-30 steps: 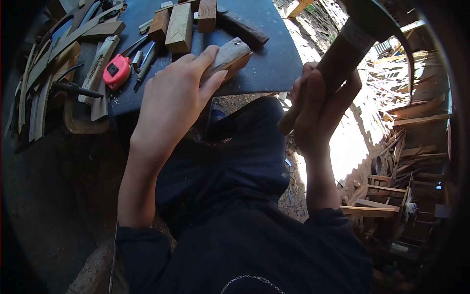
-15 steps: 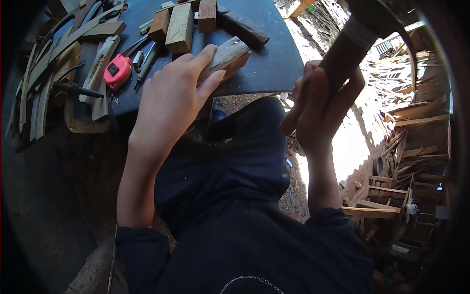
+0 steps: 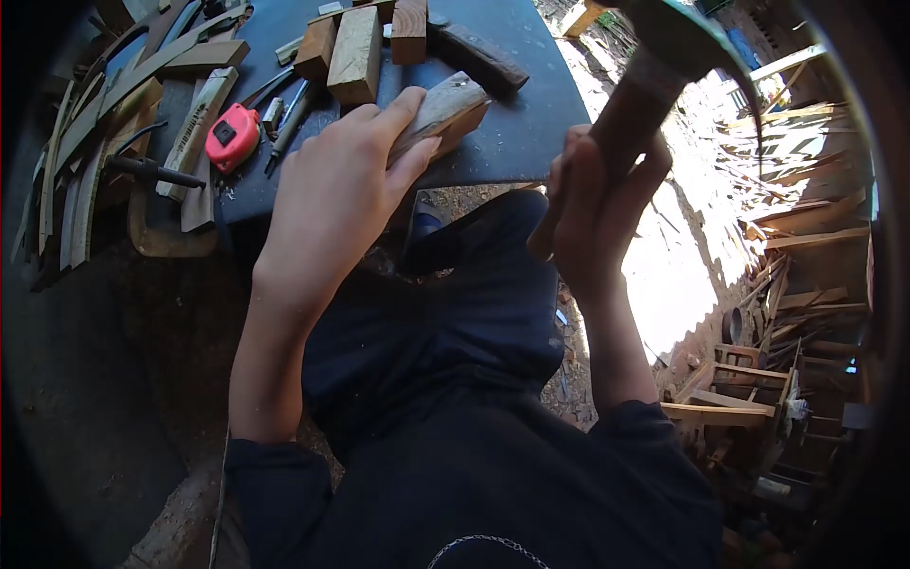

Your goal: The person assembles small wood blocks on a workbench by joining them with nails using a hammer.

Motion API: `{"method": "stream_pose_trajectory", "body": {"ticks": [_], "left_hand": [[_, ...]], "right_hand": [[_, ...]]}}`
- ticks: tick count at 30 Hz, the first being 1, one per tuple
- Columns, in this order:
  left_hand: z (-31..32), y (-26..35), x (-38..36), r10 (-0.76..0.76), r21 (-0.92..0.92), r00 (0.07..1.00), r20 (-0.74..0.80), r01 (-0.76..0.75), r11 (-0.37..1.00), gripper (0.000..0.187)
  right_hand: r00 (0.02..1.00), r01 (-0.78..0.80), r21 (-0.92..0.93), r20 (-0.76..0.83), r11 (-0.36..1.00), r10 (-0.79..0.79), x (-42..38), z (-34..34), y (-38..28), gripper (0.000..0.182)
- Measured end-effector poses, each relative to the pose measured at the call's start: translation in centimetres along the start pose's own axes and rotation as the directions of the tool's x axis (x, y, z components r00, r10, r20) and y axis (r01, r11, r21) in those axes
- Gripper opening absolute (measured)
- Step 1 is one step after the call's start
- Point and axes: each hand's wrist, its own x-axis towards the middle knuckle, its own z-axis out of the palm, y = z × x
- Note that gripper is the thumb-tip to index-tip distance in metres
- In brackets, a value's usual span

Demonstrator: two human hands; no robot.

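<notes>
My left hand (image 3: 339, 175) is closed around a rough wooden block (image 3: 453, 106), pressing it at the near edge of the dark table. The block's top is pale and weathered, and its side is browner. Raised to the right of the table is my right hand (image 3: 599, 204), wrapped round the wooden handle of a hammer (image 3: 627, 112). The hammer's dark metal head points up and away, with a long curved claw bending down on the right. Air separates the hammer from the block.
On the table (image 3: 531, 123) lie a pink tape measure (image 3: 232, 137), a pen-like tool (image 3: 289, 128), several wooden blocks (image 3: 355, 57) and a dark wood piece (image 3: 477, 57). A clamp (image 3: 156, 173) and thin wood strips (image 3: 85, 171) crowd the left. Scrap wood (image 3: 796, 218) is heaped at right.
My right hand and the hammer have moved left, nearer the table, and the hammer head shows more fully. My left hand and the block stay nearly in place.
</notes>
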Motion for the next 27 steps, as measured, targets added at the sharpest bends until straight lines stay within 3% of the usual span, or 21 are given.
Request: {"method": "stream_pose_trajectory", "body": {"ticks": [2, 5, 8, 11, 14, 16, 18, 19, 22, 27], "left_hand": [[-0.2, 0.1, 0.1, -0.004, 0.006, 1.0, 0.013, 0.004, 1.0, 0.047], [0.1, -0.2, 0.0, 0.018, 0.018, 1.0, -0.008, -0.018, 1.0, 0.047], [0.1, -0.1, 0.0, 0.016, 0.006, 1.0, -0.002, -0.016, 1.0, 0.046], [0.0, -0.1, -0.1, 0.01, 0.014, 1.0, -0.006, -0.01, 1.0, 0.047], [-0.1, 0.1, 0.1, -0.002, 0.0, 1.0, 0.008, 0.002, 1.0, 0.048], [-0.1, 0.1, -0.1, -0.003, -0.002, 1.0, 0.028, 0.003, 1.0, 0.048], [-0.1, 0.0, 0.0, 0.003, 0.017, 1.0, 0.023, -0.003, 1.0, 0.047], [-0.2, 0.1, 0.1, 0.0, 0.017, 1.0, 0.022, 0.0, 1.0, 0.047], [0.0, 0.3, -0.3, -0.005, 0.023, 0.999, 0.033, 0.004, 1.0, 0.047], [-0.1, 0.2, 0.0, -0.008, 0.02, 1.0, 0.019, 0.008, 1.0, 0.048]], "right_hand": [[0.975, 0.108, -0.279, 0.215, 0.954, -0.048, -1.8, 0.7, 2.0, 0.047], [0.956, -0.126, -0.163, 0.242, 0.979, 0.164, -2.3, 0.4, 0.9, 0.046], [0.971, -0.167, -0.128, 0.148, 0.978, 0.186, -0.7, -0.1, -1.2, 0.045], [0.986, -0.166, 0.021, -0.001, 0.986, 0.166, 0.8, -1.1, -2.5, 0.046], [0.995, -0.103, 0.004, 0.016, 0.995, 0.103, 0.7, -0.9, -1.8, 0.05], [0.99, 0.023, -0.193, 0.144, 0.981, 0.005, -1.7, 0.3, 1.6, 0.05], [0.973, 0.079, -0.209, 0.231, 0.975, -0.03, -3.4, 1.0, 2.4, 0.05], [0.963, -0.08, -0.121, 0.248, 0.989, 0.108, -3.4, 0.6, 1.7, 0.05], [0.98, 0.001, -0.162, 0.196, 0.987, 0.032, -1.6, -0.1, -0.4, 0.049], [0.98, -0.183, 0.103, -0.064, 0.978, 0.191, 0.8, -1.4, -3.8, 0.047]]}}
